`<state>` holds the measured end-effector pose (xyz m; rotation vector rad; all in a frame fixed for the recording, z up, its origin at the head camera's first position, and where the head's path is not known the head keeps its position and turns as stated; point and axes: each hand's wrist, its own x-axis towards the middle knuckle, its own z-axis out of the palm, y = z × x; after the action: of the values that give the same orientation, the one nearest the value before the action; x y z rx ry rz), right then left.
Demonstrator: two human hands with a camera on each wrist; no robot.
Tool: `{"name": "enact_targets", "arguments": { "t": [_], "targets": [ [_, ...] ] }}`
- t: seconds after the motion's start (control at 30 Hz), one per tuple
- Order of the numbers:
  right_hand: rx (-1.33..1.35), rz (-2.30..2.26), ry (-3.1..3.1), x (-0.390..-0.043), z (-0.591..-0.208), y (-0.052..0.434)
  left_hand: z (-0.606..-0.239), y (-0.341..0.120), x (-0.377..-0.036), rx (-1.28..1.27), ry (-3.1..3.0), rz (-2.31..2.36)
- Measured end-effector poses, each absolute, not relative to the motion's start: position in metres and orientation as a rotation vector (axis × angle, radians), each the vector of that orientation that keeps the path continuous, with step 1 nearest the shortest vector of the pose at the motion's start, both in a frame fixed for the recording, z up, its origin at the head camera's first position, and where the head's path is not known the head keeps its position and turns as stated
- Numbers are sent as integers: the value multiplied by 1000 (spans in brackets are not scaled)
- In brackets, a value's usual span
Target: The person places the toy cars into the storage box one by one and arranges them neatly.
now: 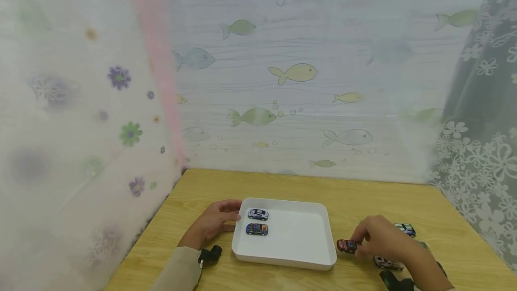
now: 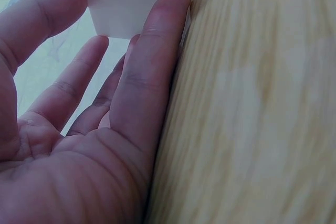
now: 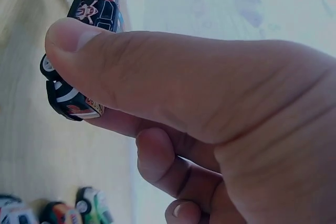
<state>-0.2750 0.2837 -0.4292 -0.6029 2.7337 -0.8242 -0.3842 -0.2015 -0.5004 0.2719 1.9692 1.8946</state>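
A shallow white tray (image 1: 291, 237) lies on the wooden table, with a white toy car (image 1: 257, 214) and a blue toy car (image 1: 256, 229) at its left end. My left hand (image 1: 218, 219) touches the tray's left side; in the left wrist view its fairly straight fingers (image 2: 147, 66) rest against the white wall. Right of the tray, my right hand (image 1: 379, 239) pinches a red and black toy car (image 1: 346, 245) between thumb and fingers. In the right wrist view the thumb lies across that car (image 3: 97, 14) and hides its middle.
More toy cars lie around and partly behind my right hand: a green and white one (image 1: 405, 229), a black and white one (image 1: 387, 263) and others mostly covered. A fish-print curtain (image 1: 299, 102) hangs behind the table, and a flower-print curtain (image 1: 81, 147) at the left.
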Motion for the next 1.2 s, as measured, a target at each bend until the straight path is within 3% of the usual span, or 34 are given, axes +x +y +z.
{"name": "enact_targets", "arguments": {
  "t": [1.2],
  "targets": [
    [-678,-868,2910,-297,-366,222,-500,-203,-386,268,1972,1885]
  ]
}}
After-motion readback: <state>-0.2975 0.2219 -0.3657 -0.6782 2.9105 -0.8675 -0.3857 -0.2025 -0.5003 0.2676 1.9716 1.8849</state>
